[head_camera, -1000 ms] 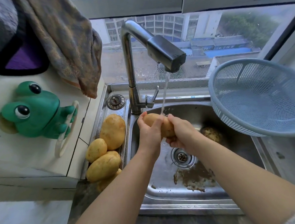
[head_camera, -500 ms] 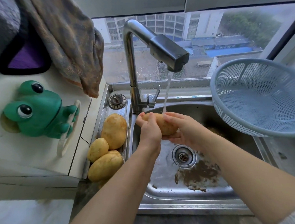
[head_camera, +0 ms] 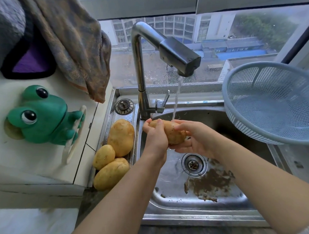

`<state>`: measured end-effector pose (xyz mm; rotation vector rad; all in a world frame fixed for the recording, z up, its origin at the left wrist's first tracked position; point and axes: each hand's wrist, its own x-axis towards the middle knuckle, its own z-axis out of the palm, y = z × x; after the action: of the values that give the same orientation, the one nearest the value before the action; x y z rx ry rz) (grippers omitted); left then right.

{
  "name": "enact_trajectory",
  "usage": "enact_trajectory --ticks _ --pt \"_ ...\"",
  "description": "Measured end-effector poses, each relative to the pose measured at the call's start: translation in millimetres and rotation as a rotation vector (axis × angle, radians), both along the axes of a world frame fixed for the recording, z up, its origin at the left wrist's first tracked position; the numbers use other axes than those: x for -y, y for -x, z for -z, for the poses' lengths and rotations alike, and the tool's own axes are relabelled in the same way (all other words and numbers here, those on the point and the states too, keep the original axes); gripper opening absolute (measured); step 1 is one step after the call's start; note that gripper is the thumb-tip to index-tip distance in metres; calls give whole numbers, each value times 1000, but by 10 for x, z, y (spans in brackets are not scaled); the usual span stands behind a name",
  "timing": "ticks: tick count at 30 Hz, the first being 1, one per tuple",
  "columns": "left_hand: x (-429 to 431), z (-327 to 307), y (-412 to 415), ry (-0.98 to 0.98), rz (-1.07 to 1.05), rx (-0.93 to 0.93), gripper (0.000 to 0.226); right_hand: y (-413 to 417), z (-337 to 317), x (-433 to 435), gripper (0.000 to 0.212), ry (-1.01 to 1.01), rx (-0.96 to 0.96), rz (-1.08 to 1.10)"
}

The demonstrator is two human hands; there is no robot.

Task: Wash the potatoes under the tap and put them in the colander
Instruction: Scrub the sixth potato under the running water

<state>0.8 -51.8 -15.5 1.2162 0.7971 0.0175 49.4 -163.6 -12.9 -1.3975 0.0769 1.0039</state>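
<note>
Under the tap (head_camera: 179, 55), left hand (head_camera: 155, 139) and right hand (head_camera: 197, 139) wrap their grip round a potato (head_camera: 171, 133) lying ten-to-four o'clock; colander (head_camera: 273, 108) at three o'clock, right hand nearer.

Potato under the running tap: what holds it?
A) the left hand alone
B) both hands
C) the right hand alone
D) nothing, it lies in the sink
B: the left hand grips one end of the potato and the right hand cups the other, above the sink in the stream from the tap.
</note>
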Motion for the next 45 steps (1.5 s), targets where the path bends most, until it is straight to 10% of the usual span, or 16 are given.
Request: enact_trajectory --ticks 30,45 --pt "-77 -52 -2 -31 12 -14 47 64 -38 -43 32 -23 -54 51" --pt "-129 -89 2 80 34 -42 47 30 3 -36 35 153 261 -108"
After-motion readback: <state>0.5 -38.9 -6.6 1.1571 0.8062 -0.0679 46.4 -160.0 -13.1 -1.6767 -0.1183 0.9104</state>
